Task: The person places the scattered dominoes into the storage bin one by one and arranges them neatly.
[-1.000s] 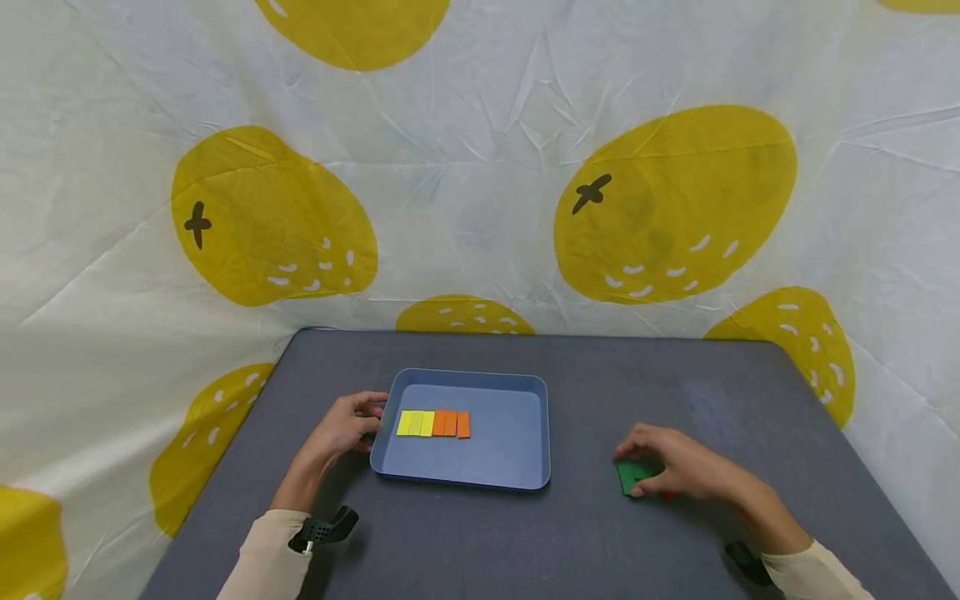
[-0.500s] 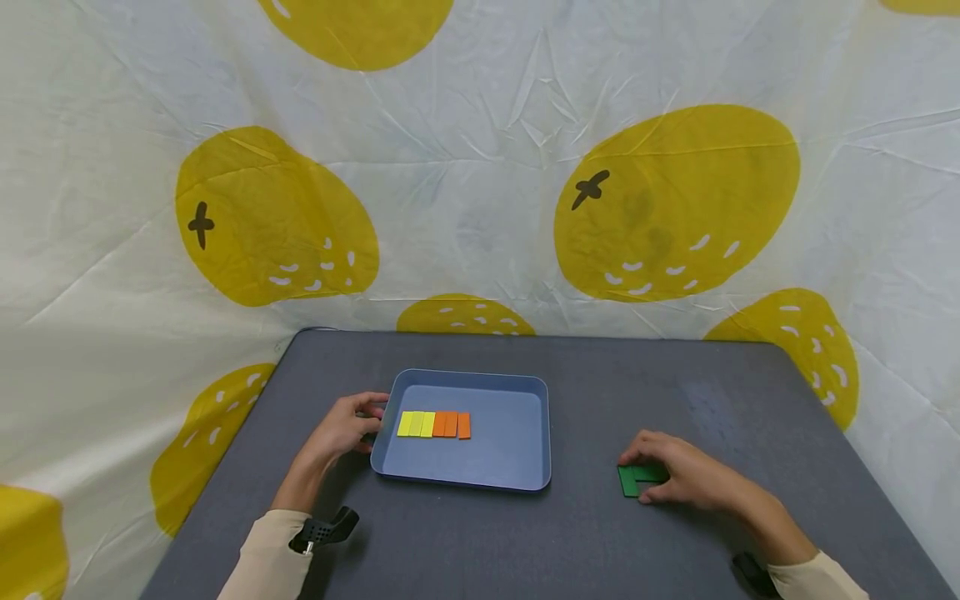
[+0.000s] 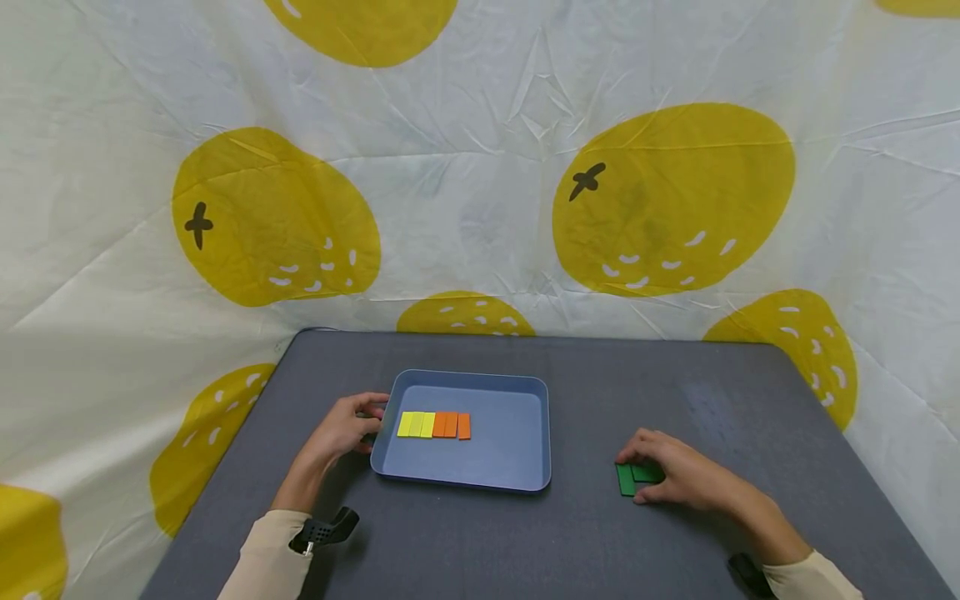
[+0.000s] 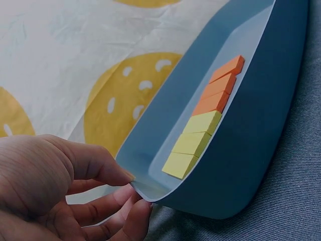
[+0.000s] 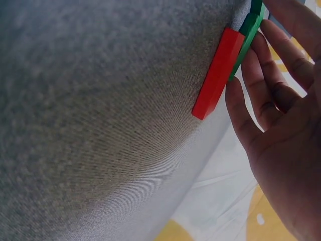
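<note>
Left hand point(image 3: 345, 427) pinching smooth blue tray point(image 3: 510, 433) by left rim, flat yellow tiles point(image 3: 416, 424) and orange tiles point(image 3: 446, 425) inside, right hand point(image 3: 681, 468) with bent fingers at rectangular green tiles point(image 3: 626, 481) on right, whether gripping I cannot tell, woven grey cloth point(image 3: 480, 542) below.

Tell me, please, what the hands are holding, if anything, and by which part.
The left hand pinches the blue tray by its left rim; the right hand is at the green blocks, but whether it grips one cannot be told.
</note>
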`<state>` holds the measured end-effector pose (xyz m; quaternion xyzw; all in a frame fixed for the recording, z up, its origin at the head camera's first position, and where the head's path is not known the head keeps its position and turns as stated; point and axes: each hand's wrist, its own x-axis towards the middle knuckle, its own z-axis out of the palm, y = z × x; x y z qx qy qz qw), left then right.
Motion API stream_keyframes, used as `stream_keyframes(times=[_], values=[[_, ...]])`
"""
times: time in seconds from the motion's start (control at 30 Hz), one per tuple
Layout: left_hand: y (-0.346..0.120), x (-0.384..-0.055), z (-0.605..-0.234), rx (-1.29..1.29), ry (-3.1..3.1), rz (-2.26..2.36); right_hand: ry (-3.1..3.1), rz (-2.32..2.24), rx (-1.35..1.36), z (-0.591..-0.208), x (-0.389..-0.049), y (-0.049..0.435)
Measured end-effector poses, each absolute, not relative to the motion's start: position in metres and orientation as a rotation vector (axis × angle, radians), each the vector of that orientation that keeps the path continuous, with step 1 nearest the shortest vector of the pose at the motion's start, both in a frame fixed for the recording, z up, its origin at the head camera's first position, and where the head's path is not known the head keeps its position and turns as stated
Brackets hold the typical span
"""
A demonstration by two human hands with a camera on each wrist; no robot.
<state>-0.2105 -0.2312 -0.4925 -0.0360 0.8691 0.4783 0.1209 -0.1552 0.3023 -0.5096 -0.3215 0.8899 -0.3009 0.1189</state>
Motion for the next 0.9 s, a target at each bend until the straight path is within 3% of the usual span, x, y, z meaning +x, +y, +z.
stream_keyframes(times=[0.9], values=[[-0.2300,-0.2109,-0.4938,-0.101,2.547,1.395,2.668,-0.814,-0.931,-0.5087,-0.1560,0.2969]])
